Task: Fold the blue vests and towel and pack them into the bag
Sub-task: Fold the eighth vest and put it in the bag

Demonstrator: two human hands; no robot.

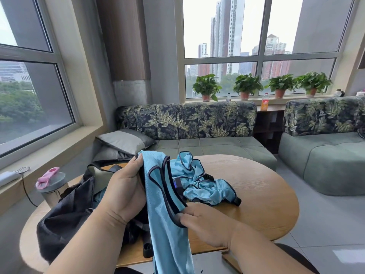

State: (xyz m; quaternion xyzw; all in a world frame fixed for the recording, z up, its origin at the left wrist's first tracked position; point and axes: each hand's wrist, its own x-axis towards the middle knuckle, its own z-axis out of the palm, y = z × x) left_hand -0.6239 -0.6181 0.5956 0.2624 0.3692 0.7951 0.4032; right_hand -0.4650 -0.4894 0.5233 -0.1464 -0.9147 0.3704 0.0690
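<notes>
A light blue vest (167,220) with dark trim hangs upright in front of me over the near table edge. My left hand (124,190) grips its top strap, lifted above the table. My right hand (205,224) pinches the vest's dark-edged armhole lower down, close to the tabletop. A second blue vest (205,184) lies crumpled on the wooden table (266,204) just behind. The dark grey bag (67,214) sits open on the table's left side, with a bit of blue cloth inside. I cannot pick out the towel.
A grey bottle with a pink lid (50,184) stands at the table's left edge beside the bag. A black strap (148,248) hangs off the near edge. Sofas (207,147) and a pillow (124,141) lie behind; potted plants line the sill.
</notes>
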